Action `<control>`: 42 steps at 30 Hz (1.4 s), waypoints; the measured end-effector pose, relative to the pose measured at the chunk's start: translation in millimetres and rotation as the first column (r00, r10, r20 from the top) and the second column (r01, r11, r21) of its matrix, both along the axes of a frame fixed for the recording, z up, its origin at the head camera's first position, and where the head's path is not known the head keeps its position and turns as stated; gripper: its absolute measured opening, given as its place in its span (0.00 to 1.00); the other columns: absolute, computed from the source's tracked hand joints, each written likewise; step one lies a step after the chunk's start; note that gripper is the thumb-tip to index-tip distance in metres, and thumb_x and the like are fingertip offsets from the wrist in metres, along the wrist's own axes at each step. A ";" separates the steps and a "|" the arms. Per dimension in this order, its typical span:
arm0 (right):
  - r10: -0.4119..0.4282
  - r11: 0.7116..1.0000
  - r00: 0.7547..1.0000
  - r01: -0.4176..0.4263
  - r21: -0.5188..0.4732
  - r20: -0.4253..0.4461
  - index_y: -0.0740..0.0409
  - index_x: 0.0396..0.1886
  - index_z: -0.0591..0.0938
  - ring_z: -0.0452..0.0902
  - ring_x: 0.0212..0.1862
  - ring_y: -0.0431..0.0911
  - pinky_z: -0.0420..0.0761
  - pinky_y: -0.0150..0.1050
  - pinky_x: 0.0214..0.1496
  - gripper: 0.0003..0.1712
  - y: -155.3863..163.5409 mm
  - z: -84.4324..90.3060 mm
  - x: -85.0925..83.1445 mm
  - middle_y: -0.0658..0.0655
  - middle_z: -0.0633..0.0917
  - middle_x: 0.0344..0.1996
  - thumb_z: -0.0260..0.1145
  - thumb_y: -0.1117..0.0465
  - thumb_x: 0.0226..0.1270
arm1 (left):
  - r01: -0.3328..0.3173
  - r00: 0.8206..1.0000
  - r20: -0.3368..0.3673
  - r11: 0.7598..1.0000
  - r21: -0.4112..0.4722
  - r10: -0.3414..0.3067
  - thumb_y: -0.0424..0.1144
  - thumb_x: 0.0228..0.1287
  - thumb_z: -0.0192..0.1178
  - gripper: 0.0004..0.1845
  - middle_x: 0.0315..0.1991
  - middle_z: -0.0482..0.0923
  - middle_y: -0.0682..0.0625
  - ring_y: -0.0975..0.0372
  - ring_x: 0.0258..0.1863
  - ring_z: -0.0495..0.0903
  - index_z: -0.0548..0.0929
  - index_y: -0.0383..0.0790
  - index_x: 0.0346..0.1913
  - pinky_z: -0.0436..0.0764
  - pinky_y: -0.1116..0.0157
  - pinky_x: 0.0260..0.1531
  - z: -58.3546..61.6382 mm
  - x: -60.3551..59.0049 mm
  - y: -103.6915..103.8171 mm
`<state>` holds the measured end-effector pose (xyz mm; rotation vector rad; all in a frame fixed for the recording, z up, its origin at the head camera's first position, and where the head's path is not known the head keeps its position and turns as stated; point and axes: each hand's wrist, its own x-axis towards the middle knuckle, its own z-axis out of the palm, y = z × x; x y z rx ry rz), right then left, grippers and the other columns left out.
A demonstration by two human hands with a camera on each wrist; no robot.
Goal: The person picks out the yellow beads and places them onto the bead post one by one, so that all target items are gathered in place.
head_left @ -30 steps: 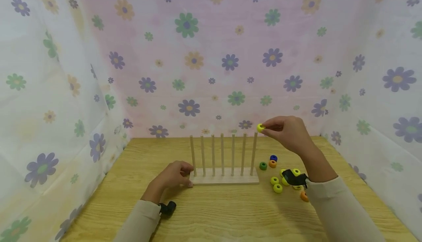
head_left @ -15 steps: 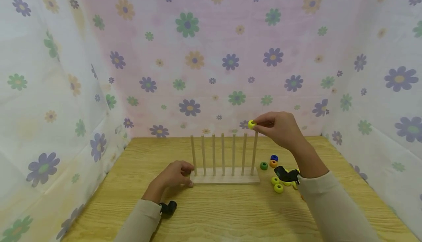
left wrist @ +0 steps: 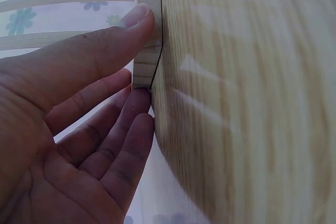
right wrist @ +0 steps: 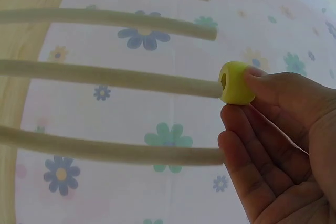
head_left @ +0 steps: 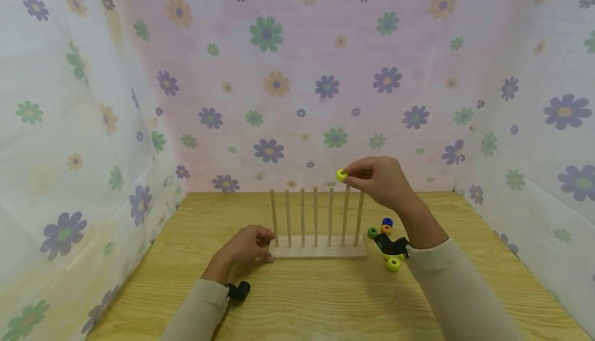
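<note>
A wooden rack (head_left: 318, 248) with several upright pegs stands mid-table. My right hand (head_left: 378, 178) pinches a yellow ring (head_left: 342, 175) just above the top of the second peg from the right (head_left: 345, 217). In the right wrist view the yellow ring (right wrist: 234, 83) sits at the tip of a peg (right wrist: 105, 76), its hole facing it. My left hand (head_left: 248, 245) holds the rack's left end; in the left wrist view the thumb (left wrist: 100, 51) lies on the base (left wrist: 147, 56) and the fingers press its end.
Loose rings lie right of the rack: green (head_left: 372, 233), blue (head_left: 387, 222), orange (head_left: 386, 230), yellow (head_left: 393, 264). Flowered cloth walls (head_left: 297, 82) enclose the wooden table (head_left: 316, 299) on three sides.
My right hand has carried the yellow ring leftward, from over the rightmost peg to the top of the peg beside it. The left hand has not moved.
</note>
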<state>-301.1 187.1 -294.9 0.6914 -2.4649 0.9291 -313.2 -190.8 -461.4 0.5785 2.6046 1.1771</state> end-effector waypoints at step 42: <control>0.178 0.980 0.979 -0.168 -0.104 0.095 0.52 0.44 0.92 0.89 0.40 0.40 0.89 0.35 0.42 0.09 -87.6 5.3 -2.3 0.50 0.91 0.42 0.77 0.57 0.66 | -0.032 0.999 -0.014 0.999 -0.038 0.032 0.39 0.53 0.81 0.30 0.58 0.83 0.48 0.50 0.57 0.82 0.86 0.42 0.61 0.83 0.49 0.57 4.0 2.7 4.4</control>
